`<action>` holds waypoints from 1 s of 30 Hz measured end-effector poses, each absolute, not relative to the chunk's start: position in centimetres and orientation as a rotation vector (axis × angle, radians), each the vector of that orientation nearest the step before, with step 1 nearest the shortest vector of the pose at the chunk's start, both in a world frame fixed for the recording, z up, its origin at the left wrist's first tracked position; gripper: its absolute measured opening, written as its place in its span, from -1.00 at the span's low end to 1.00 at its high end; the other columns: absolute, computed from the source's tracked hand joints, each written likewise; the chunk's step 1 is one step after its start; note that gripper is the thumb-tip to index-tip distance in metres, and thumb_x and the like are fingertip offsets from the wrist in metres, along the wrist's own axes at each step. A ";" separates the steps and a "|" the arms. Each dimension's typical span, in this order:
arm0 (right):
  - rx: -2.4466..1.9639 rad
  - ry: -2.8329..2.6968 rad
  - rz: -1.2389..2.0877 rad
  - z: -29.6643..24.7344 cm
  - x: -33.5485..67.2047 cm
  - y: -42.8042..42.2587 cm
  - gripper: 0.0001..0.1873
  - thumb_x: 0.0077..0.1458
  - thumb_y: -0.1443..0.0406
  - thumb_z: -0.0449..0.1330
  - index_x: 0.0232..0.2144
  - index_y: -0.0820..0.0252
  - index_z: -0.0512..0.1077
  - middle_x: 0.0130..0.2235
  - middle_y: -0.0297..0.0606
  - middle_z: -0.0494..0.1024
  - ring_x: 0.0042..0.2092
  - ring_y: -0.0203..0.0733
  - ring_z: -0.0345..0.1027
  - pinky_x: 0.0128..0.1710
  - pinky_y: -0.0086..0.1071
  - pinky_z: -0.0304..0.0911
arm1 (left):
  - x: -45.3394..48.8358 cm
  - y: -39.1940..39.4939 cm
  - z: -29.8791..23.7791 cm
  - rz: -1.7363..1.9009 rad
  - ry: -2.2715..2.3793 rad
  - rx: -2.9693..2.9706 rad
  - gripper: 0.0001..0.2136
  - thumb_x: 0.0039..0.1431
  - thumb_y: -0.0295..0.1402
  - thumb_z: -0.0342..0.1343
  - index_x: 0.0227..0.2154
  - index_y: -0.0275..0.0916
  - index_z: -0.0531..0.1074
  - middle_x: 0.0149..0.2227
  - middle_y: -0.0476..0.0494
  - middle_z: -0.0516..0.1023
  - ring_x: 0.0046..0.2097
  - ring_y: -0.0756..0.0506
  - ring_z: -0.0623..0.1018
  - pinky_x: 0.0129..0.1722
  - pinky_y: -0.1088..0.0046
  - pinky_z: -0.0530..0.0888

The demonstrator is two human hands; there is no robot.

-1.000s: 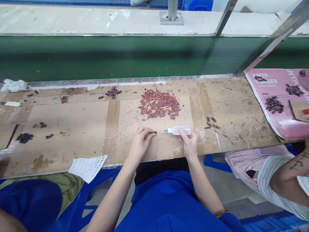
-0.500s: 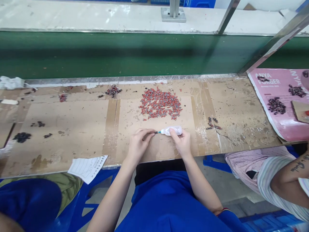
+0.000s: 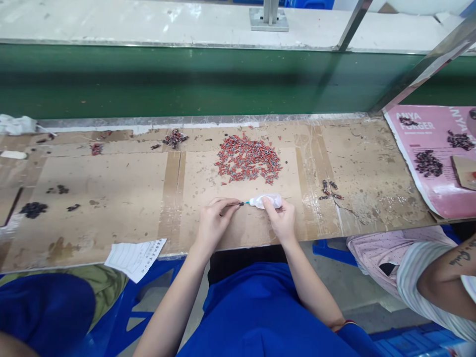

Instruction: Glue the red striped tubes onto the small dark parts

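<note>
My left hand pinches a small dark part between thumb and fingertips, just above the cardboard. What exactly the part is, I cannot make out. In my right hand lies a white squeeze bottle, held sideways with the thumb pressed on its body. Its thin teal tip points left and reaches the dark part or stops very close to it. Beyond both hands spreads a pile of small red and dark pieces.
Cardboard covers the bench. A green belt runs behind it. Dark pieces lie to the left, a few more to the right. A paper sheet overhangs the front edge. Another person's arm is at right, near a pink sheet.
The bottle's tip has drawn back very slightly to the right from the dark part. The hands otherwise keep their hold; the view has shifted a little.
</note>
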State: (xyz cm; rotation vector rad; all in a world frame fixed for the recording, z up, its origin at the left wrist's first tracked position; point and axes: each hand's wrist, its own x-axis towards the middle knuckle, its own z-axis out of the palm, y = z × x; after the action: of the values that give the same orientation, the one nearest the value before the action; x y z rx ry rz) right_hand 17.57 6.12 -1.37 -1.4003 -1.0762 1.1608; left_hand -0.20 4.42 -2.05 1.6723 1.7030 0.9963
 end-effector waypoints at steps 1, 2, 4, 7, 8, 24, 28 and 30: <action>-1.402 -1.074 1.161 -1.4 17.6 6.1 -0.75 -0.03 0.11 0.27 -0.50 0.18 0.54 -0.41 -0.20 0.65 -0.34 -0.06 0.51 -0.32 -0.27 0.40 | -0.2 4.4 -2.1 1.001 1.701 1.672 -0.88 0.13 -0.29 0.16 -0.34 -0.15 0.57 -0.28 -0.11 0.65 -0.19 -0.14 0.60 -0.09 0.26 0.53; -1.399 -1.075 1.165 -1.4 17.6 6.1 -0.75 -0.03 0.11 0.27 -0.50 0.18 0.54 -0.41 -0.20 0.65 -0.34 -0.06 0.51 -0.32 -0.28 0.40 | -0.2 4.4 -2.1 1.004 1.698 1.672 -0.88 0.13 -0.29 0.16 -0.34 -0.16 0.57 -0.29 -0.11 0.65 -0.19 -0.14 0.60 -0.09 0.27 0.53; -1.386 -1.083 1.179 -1.3 17.6 6.2 -0.75 -0.04 0.11 0.27 -0.50 0.18 0.55 -0.42 -0.20 0.65 -0.34 -0.07 0.51 -0.32 -0.28 0.40 | -0.2 4.4 -2.1 1.009 1.697 1.672 -0.88 0.13 -0.29 0.17 -0.34 -0.16 0.57 -0.29 -0.11 0.65 -0.19 -0.14 0.60 -0.09 0.26 0.53; -1.365 -1.096 1.198 -1.3 17.6 6.2 -0.76 -0.05 0.12 0.28 -0.50 0.18 0.55 -0.42 -0.20 0.65 -0.34 -0.07 0.52 -0.31 -0.28 0.40 | -0.2 4.5 -2.1 1.008 1.700 1.678 -0.89 0.13 -0.29 0.17 -0.34 -0.16 0.57 -0.29 -0.11 0.65 -0.19 -0.13 0.61 -0.09 0.27 0.53; -1.361 -1.099 1.201 -1.3 17.6 6.2 -0.76 -0.05 0.12 0.28 -0.49 0.19 0.55 -0.41 -0.20 0.65 -0.34 -0.07 0.52 -0.31 -0.28 0.40 | -0.2 4.5 -2.1 1.010 1.700 1.683 -0.89 0.13 -0.29 0.17 -0.34 -0.16 0.57 -0.29 -0.10 0.65 -0.20 -0.13 0.61 -0.09 0.28 0.53; -1.333 -0.962 1.109 -2.3 18.3 6.5 -0.74 -0.05 0.12 0.29 -0.53 0.22 0.51 -0.52 -0.29 0.58 -0.46 -0.19 0.44 -0.42 -0.35 0.36 | -0.3 4.6 -2.6 1.016 1.670 1.643 -0.85 0.13 -0.25 0.16 -0.33 -0.18 0.57 -0.28 -0.13 0.66 -0.17 -0.14 0.61 -0.07 0.25 0.52; -1.291 -0.795 1.031 -2.5 18.9 6.9 -0.71 -0.10 0.12 0.33 -0.39 0.22 0.50 -0.43 -0.28 0.60 -0.42 -0.20 0.46 -0.38 -0.33 0.37 | -0.7 5.0 -2.3 0.989 1.598 1.555 -0.80 0.09 -0.21 0.19 -0.31 -0.21 0.57 -0.26 -0.16 0.67 -0.18 -0.16 0.62 -0.09 0.28 0.52; -1.257 -0.801 0.997 -2.7 19.0 7.0 -0.62 -0.17 0.17 0.38 -0.27 0.20 0.47 -0.31 -0.24 0.62 -0.30 -0.15 0.51 -0.26 -0.28 0.40 | -1.3 5.7 -2.1 0.952 1.593 1.538 -0.79 0.12 -0.21 0.16 -0.29 -0.21 0.57 -0.23 -0.16 0.67 -0.22 -0.14 0.62 -0.16 0.31 0.53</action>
State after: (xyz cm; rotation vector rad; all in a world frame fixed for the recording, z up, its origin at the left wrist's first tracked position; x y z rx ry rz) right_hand 19.02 7.00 -2.65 -1.2572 -0.8012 0.9972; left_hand -1.30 5.66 -2.06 1.5380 1.5933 0.9517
